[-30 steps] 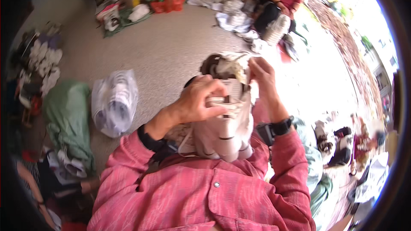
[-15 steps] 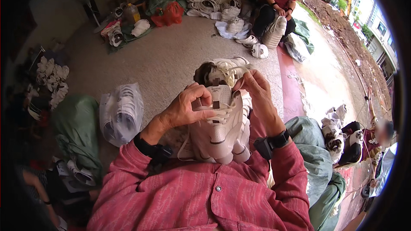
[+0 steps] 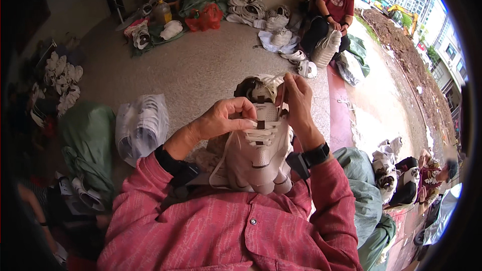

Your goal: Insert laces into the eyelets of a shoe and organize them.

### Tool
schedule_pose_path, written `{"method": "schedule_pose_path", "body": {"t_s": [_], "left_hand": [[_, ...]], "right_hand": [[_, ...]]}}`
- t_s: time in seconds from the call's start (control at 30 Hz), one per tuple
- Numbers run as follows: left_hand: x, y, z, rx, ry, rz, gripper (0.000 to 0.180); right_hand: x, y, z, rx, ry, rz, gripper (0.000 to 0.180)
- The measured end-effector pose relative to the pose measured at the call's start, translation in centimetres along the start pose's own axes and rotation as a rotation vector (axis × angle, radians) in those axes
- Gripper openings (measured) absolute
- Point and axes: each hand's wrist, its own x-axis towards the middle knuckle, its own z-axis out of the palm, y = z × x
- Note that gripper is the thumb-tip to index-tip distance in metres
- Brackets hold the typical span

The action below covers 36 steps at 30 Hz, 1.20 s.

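Observation:
A white sneaker (image 3: 261, 155) rests toe-down against my chest, its laced top facing up. My left hand (image 3: 221, 119) grips the shoe's upper by the laces, fingers curled over the eyelets. My right hand (image 3: 297, 101) pinches a white lace end at the tongue near the shoe's collar. Both wrists wear black bands, and my sleeves are red.
A clear plastic bag of white shoes (image 3: 141, 126) lies on the floor at my left, beside a green sack (image 3: 88, 143). More white shoes (image 3: 247, 1) are piled at the far wall. A seated person in red (image 3: 336, 7) holds a shoe; another person (image 3: 432, 175) sits at right.
The view has tilted so the shoe and hands sit lower and more central. My right hand has drawn the lace up at the tongue; my left hand keeps its grip.

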Motion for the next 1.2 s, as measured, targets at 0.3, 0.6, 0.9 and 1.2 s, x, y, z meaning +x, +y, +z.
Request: {"method": "schedule_pose_path", "body": {"t_s": [0.3,0.6,0.9,1.2], "left_hand": [[-6.4,4.5,-5.5,-0.154,0.101,-0.078,0.020],[-18.1,3.4,-13.0,0.274,0.262,-0.706,0.020],[-18.7,-2.3,-12.6,-0.090,1.060,0.144,0.018],[-15.3,1.8,-10.9,-0.993,0.975,0.504,0.015]], "right_hand": [[-7.2,-1.0,0.3,0.060,0.038,-0.254,0.027],[-12.1,-5.3,-1.5,0.135,-0.204,-0.246,0.024],[-18.0,-11.4,-15.6,0.242,0.014,-0.683,0.031],[-18.4,-10.0,-16.2,-0.243,0.361,-0.341,0.031]]}}
